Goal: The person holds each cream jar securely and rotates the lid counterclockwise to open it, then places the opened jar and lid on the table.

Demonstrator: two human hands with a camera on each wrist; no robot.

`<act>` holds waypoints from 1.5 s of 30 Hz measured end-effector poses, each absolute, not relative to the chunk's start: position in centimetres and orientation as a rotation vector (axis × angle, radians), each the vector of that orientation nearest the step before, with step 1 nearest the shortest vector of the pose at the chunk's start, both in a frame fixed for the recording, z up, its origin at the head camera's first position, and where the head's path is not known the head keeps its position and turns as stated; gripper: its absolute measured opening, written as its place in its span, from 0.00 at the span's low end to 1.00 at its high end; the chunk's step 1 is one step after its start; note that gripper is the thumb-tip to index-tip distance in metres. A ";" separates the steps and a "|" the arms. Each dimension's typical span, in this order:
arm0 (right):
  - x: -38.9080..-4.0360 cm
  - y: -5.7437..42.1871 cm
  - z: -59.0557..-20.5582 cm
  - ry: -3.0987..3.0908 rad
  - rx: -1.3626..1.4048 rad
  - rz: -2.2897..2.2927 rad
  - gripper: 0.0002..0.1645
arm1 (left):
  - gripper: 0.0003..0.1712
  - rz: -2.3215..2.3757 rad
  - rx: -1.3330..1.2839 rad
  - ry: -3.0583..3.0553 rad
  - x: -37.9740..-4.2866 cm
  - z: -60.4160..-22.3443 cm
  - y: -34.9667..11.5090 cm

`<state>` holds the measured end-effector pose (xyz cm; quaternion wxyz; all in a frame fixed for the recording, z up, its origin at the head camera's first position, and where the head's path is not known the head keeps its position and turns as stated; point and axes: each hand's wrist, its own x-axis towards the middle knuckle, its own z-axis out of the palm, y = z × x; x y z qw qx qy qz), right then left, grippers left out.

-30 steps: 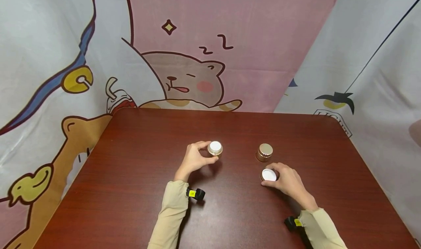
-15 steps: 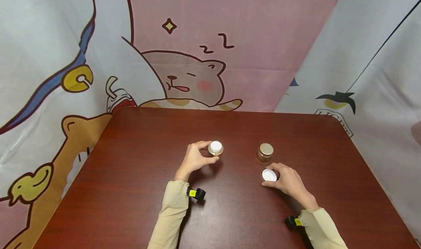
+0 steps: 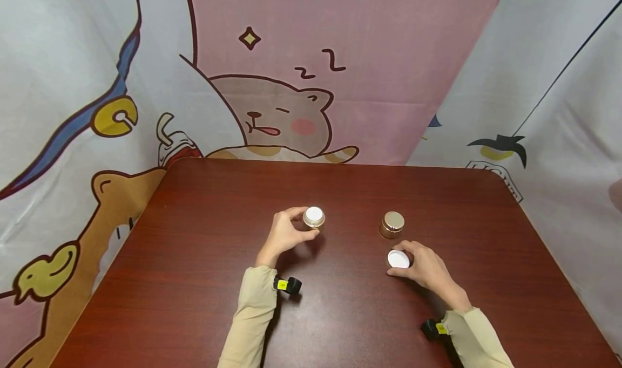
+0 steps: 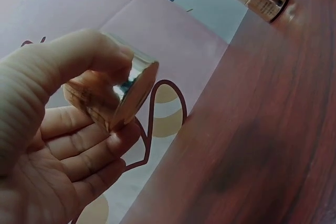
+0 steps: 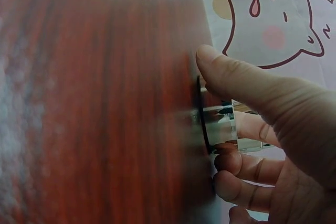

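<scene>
My left hand [image 3: 284,236] holds a small gold cosmetic jar [image 3: 313,217] between thumb and fingers, raised above the table. Its round white top faces up in the head view; in the left wrist view the gold jar [image 4: 97,95] looks tilted. With my right hand [image 3: 425,265] I grip what looks like an upturned gold jar lid [image 3: 398,259], its white inside uppermost. The right wrist view shows this gold lid [image 5: 215,124] low at the table, partly covered by fingers. Just behind it stands a second gold jar [image 3: 391,225] with a plain gold top, touched by neither hand.
A dark red-brown wooden table [image 3: 204,238] lies under both hands. Behind and beside it hangs a cartoon-printed cloth [image 3: 379,71]. Black wrist cameras sit at each cuff, the left camera [image 3: 291,286] and the right camera [image 3: 430,330].
My left hand has shifted slightly to the left with the jar over the last half second. My right hand, the lid and the standing jar have stayed in place.
</scene>
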<state>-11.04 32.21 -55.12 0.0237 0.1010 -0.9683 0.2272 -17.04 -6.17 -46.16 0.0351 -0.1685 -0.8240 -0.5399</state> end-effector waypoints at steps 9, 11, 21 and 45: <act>-11.0 32.3 -55.2 -2.986 0.338 0.694 0.33 | 0.29 -1.656 -0.368 -2.575 -17.2 -46.2 -7.6; -11.0 32.3 -55.2 -2.990 0.338 0.700 0.33 | 0.28 -1.640 -0.335 -2.595 -17.3 -46.3 -8.0; -10.9 32.2 -54.9 -2.997 0.329 0.709 0.32 | 0.31 -1.409 -0.263 -2.734 -21.7 -55.4 -11.2; -10.9 32.2 -54.9 -2.993 0.326 0.719 0.32 | 0.30 -1.349 -0.101 -2.821 -21.1 -55.1 -12.5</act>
